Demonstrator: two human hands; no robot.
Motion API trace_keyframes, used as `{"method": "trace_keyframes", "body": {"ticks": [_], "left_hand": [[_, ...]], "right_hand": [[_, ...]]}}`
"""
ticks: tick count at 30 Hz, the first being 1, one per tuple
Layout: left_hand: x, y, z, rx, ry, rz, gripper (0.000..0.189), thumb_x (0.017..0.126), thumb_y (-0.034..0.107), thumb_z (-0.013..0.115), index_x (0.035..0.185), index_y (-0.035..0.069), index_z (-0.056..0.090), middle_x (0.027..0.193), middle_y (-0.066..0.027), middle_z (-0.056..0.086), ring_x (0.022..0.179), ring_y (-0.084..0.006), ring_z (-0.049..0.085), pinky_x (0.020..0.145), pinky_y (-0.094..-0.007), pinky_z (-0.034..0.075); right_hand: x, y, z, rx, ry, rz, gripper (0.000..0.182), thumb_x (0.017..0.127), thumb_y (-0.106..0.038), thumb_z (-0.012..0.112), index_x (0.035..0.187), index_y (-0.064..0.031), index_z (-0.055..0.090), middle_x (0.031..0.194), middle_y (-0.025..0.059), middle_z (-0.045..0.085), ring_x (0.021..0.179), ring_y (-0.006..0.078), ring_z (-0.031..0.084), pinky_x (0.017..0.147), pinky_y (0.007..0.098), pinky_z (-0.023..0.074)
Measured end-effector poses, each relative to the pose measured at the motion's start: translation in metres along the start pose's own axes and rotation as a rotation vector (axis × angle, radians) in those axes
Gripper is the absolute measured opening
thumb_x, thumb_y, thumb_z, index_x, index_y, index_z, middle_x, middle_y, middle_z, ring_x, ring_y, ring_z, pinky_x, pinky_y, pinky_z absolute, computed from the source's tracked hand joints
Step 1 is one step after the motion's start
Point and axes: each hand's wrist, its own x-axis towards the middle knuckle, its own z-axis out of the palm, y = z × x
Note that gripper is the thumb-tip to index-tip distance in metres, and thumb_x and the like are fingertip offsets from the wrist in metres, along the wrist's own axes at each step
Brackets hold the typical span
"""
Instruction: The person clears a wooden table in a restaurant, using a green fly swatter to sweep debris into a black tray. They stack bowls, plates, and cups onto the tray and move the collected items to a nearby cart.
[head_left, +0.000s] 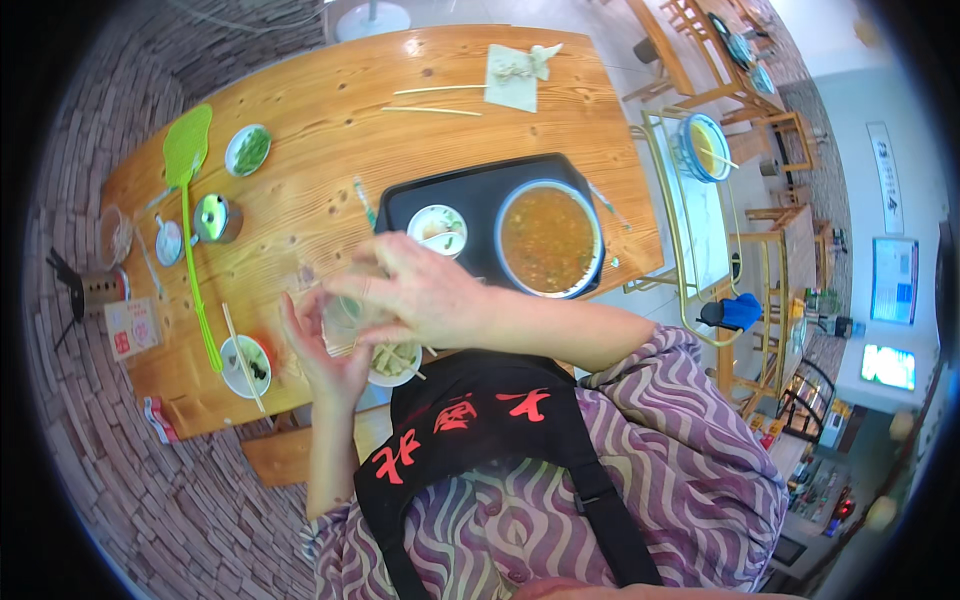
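Between my two hands is a clear cup (343, 313), partly hidden by fingers. My left hand (330, 360) grips it from the left side, with the thumb below. From the right, my right hand (420, 289) reaches across and closes its curled fingers and thumb on the cup's other side. Beneath the right hand, a bowl of pale food strips (395, 361) is partly covered. A black tray (442, 187) lies just beyond, with a large bowl of reddish-brown soup (547, 236) and a small white bowl with a spoon (437, 231) on it.
Left on the wooden table (322, 165) are a green fly swatter (189, 150), a bowl of chopped greens (248, 150), a lidded metal pot (217, 218) and a bowl with chopsticks (246, 367). Used napkins (512, 77) lie at the far side. A metal-framed cart (694, 225) stands at right.
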Motion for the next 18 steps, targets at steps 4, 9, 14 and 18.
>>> {"method": "trace_keyframes", "body": {"ticks": [4,9,14,18], "left_hand": [[-0.013,0.014,0.037,-0.054,-0.123,0.057,0.098,0.072,0.011,0.071,0.140,0.005,0.001,0.120,-0.0177,0.042,0.113,-0.0300,0.046,0.096,-0.0405,0.036],[-0.025,0.033,0.089,-0.007,-0.224,0.058,0.100,0.069,0.006,0.071,0.139,0.004,0.000,0.124,-0.0205,0.039,0.116,-0.0316,0.043,0.098,-0.0417,0.033],[-0.024,0.055,0.128,0.129,-0.232,0.147,0.093,0.066,-0.003,0.068,0.139,0.001,0.010,0.130,-0.0219,0.036,0.118,-0.0318,0.043,0.100,-0.0420,0.032],[-0.035,0.054,0.129,0.176,-0.060,-0.023,0.068,0.073,-0.003,0.060,0.133,-0.001,0.027,0.126,-0.0180,0.042,0.111,-0.0275,0.049,0.095,-0.0382,0.037]], "right_hand": [[-0.039,0.001,-0.011,0.011,-0.037,0.033,0.065,0.067,-0.025,0.073,0.124,-0.0135,0.047,0.114,0.0206,0.044,0.104,0.0369,0.048,0.087,0.0431,0.0435],[-0.085,0.013,-0.031,0.002,-0.031,0.071,0.059,0.074,-0.028,0.066,0.126,-0.0097,0.043,0.123,0.0215,0.039,0.112,0.0396,0.042,0.091,0.0451,0.0413],[-0.112,0.072,-0.091,-0.221,0.171,0.029,0.050,0.071,-0.017,0.066,0.119,-0.0104,0.051,0.114,0.0158,0.050,0.108,0.0344,0.047,0.088,0.0429,0.0426],[-0.134,0.172,-0.164,-0.440,0.435,0.164,0.040,0.077,-0.015,0.062,0.115,-0.0104,0.052,0.117,0.0135,0.050,0.114,0.0373,0.041,0.094,0.0436,0.0374]]}}
